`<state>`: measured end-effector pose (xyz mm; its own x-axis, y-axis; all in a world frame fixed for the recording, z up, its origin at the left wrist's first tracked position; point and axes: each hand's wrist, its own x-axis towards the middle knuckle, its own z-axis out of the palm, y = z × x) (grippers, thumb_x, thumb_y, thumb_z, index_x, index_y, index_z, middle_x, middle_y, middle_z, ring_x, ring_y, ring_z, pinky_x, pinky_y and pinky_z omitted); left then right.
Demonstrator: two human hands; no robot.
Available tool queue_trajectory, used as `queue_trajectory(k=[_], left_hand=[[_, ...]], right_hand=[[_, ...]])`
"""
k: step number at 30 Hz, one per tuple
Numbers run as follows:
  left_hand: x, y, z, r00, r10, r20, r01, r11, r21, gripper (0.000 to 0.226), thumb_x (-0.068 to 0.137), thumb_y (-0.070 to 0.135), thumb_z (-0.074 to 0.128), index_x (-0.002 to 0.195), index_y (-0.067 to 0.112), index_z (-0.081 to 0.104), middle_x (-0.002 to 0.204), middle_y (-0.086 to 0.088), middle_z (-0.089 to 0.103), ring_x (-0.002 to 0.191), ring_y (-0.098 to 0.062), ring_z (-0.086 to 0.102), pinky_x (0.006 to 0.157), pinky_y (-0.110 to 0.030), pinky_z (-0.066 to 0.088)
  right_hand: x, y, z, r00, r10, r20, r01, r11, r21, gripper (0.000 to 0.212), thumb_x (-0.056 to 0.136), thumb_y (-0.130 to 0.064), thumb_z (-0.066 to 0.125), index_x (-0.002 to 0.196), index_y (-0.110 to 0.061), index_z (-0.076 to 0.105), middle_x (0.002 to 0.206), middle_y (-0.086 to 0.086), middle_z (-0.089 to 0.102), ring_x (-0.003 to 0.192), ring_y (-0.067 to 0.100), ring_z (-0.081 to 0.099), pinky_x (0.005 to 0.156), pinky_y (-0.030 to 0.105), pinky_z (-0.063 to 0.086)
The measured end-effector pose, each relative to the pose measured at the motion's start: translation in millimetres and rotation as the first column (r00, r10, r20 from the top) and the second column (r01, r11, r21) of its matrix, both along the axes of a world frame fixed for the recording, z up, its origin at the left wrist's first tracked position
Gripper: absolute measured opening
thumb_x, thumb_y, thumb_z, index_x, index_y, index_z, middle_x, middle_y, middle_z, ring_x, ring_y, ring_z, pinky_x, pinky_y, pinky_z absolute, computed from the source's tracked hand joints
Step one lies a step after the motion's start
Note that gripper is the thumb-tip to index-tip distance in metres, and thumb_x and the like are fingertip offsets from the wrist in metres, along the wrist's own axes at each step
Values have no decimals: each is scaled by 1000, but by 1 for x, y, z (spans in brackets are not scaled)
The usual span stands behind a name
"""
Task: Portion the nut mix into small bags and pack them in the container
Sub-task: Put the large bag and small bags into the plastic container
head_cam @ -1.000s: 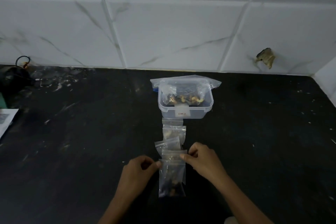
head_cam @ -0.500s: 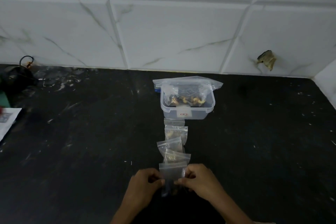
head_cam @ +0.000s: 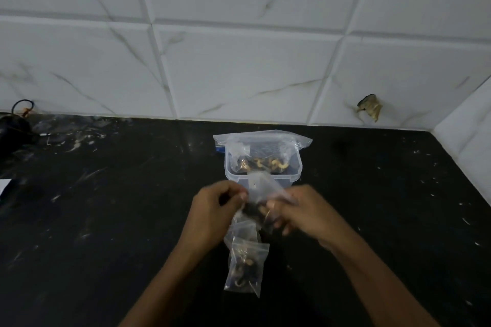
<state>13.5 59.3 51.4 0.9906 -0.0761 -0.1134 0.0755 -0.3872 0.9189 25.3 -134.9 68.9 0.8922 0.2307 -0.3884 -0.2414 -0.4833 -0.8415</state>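
A small clear bag of nuts [head_cam: 259,195] is held up over the black counter between both hands, in front of the container. My left hand [head_cam: 212,210] pinches its left top edge. My right hand [head_cam: 303,210] grips its right side with curled fingers. The clear plastic container [head_cam: 295,176] stands behind, lined with a large clear bag [head_cam: 265,138] holding nut mix [head_cam: 265,163]. Another filled small bag [head_cam: 245,265] lies flat on the counter nearer to me, below my hands, and part of one more shows just above it. The bags under my hands are hidden.
The black counter [head_cam: 106,220] is speckled with white marks. A white marble-tiled wall [head_cam: 239,61] runs along the back and right. A dark object with a cord [head_cam: 13,125] sits at the far left, and a white paper edge [head_cam: 4,186] shows below it.
Both hands have lifted the small bag off the counter and carried it forward toward the container. The head camera has come closer to the counter.
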Motion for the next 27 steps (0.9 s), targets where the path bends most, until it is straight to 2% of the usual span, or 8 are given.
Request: queue_trajectory(k=[5,8,10,12,15,17,20,27], left_hand=[[49,5,-13,955,293,51,-295,955,40,17,96,17,56,105,26,67,89,15,64,76,2,60,58,-9,42],[65,7,-25,923,385,8,-385,922,37,26,97,17,56,122,16,64,91,15,60,75,1,57,62,-12,40],[73,7,-32,921,387,-50,-385,922,37,32,97,18,56,128,13,60,101,6,62,78,0,57,67,-16,44],[80,7,-38,924,365,-119,-364,931,24,35,96,19,58,130,14,59,114,-1,65,89,-7,62,79,-26,52],[84,5,-46,929,327,-173,-334,942,-15,31,95,18,59,126,16,62,112,1,67,100,-14,63,94,-40,54],[85,4,-50,929,312,-198,-329,942,-60,26,95,18,59,120,20,65,104,3,69,95,-13,66,91,-41,56],[87,6,-53,930,298,-216,-328,937,-119,27,95,16,59,120,23,65,93,9,69,91,-12,69,87,-40,58],[89,6,-53,957,237,-166,-263,952,-158,36,95,18,58,130,27,59,111,1,72,97,-12,69,89,-42,58]], right_hand=[[60,-12,11,937,-315,148,329,941,-83,11,92,-23,60,89,-15,68,78,6,69,60,13,61,52,21,46],[93,-14,-1,908,-355,224,399,895,-200,13,92,-18,56,90,-12,68,74,6,66,54,11,58,50,22,44],[109,-12,-11,918,-331,217,383,880,-281,16,91,-14,54,95,-7,69,72,7,65,53,13,58,49,23,44],[119,-10,-21,946,-284,158,324,861,-392,17,91,-12,53,97,-5,66,65,8,62,49,14,56,46,24,42],[125,-5,-34,971,-220,95,235,802,-550,15,91,-16,55,99,-5,61,65,8,61,51,15,58,55,28,51],[128,-3,-39,975,-195,105,219,770,-600,15,89,-17,56,98,-6,61,69,7,62,54,17,59,59,30,51],[131,1,-36,988,-140,71,151,721,-676,17,87,-21,59,96,-8,62,75,5,61,59,16,58,53,25,43],[132,3,-32,997,-75,-20,28,587,-809,53,81,-40,68,125,-16,52,114,6,59,87,22,51,71,33,41]])
